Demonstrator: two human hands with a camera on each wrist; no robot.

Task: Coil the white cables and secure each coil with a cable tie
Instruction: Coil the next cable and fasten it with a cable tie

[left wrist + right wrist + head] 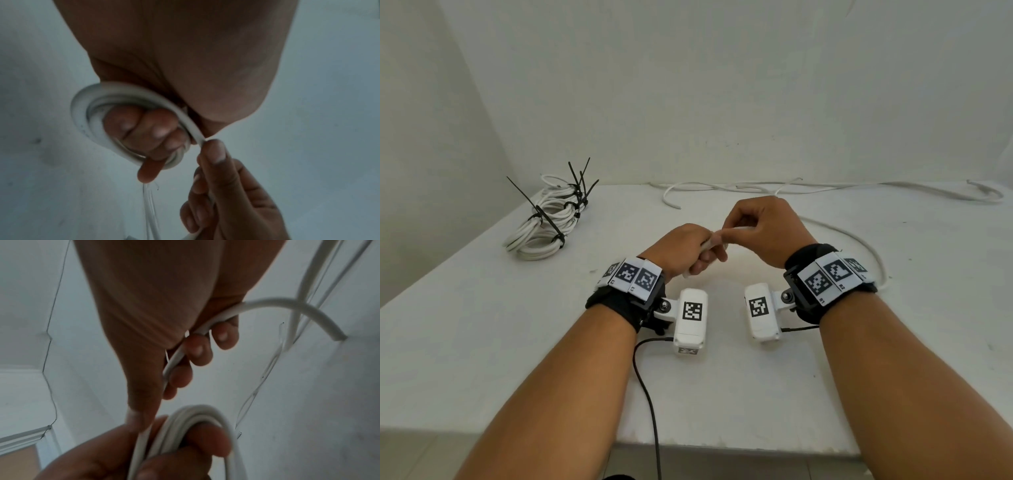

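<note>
Mid-coil on a fresh white cable (859,240), not at the tie step yet. Left hand (685,248) is clenched on a small coil (98,123), fingers curled through the loops; wrist view shows a few turns stacked, maybe 3, can't count exactly w/ the blur. Right hand (763,229) pinches the feed strand between thumb and fingers just beside the coil, touching the left fingers, both held above the worktop (482,325) near its middle. Rest of that cable runs out from under the right wrist in a wide arc over the worktop to the right, so plenty of slack left to take in. Done pile (548,222) sits far left on the worktop: several coils already bound w/ black cable ties (541,214), tails sticking up. More loose cable (756,187) lies along the back edge by the wall. Next move, imo: right grip lays the strand over the left fingers as another turn, slides back along the feed, repeat till the end comes in; left has to keep loops same size and not let them spring. Then needs a tie, and I see no loose ties anywhere on the worktop, maybe out of shot. Hard to tell: coil mostly hidden by the left hand in the head view; can't say if the back-edge lengths are one cable or more, or whether any joins the one in hand; far right end is cut off at the frame edge.
</note>
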